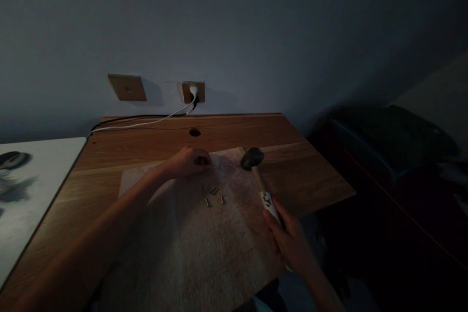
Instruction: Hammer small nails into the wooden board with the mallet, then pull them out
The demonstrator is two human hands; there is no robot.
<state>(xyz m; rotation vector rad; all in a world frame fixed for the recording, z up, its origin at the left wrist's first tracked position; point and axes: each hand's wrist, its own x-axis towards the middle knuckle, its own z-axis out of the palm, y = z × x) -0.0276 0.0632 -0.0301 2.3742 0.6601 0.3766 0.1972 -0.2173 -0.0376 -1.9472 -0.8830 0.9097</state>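
One flat board (190, 253), pale and worn, lies on a wood-grained table (321, 175). On the board I count at least four small, slender metal fasteners (207, 202), too dim for an exact number. One hammer (268, 201), with a dark rounded head, wooden shaft and white grip, slants over the board's right edge. The right hand (290, 239) wraps its fingers around that grip. The left hand (188, 161) reaches to the board's far edge, fingers curled; I cannot tell whether they hold anything.
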